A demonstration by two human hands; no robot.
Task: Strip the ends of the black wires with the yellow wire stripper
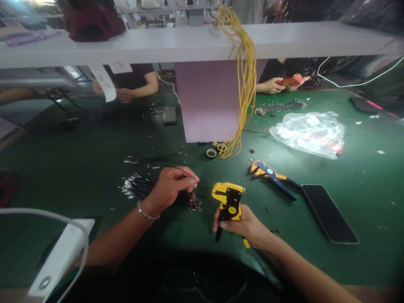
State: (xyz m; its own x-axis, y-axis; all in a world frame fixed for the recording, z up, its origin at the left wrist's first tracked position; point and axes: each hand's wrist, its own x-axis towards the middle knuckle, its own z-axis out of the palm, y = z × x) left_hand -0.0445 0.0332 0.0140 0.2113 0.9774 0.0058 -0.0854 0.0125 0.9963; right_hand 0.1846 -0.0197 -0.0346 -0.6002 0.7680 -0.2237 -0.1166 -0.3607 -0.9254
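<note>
Two bare hands are held above the green counter (94,160), near the middle of the frame. At the lower left, a white block (63,256) is crossed by a pale cable (83,240). Left of centre, a bundle of black wires (139,185) is laid on the counter, its silvery ends pointed left; copper-coloured ends (193,203) are seen past the hand, by which the stretch between is hidden. At the centre, one thin dark wire (203,184) is pinched between the thumb and fingers of the left hand (170,185), and its end is pointed right. Just right of centre, a yellow and black wire stripper (233,204) is gripped by the right hand (248,221), its head turned toward the wire; whether the tip has been taken between its jaws cannot be told. Farther right, a second wire stripper (268,171) is laid beside a dark phone (330,214).

The step in hand is judged to be the presenting of one wire end to the tool for stripping. For the next move, the tip would need to be lined up with the jaws, the wire held firmly, and the handles squeezed evenly.
</note>
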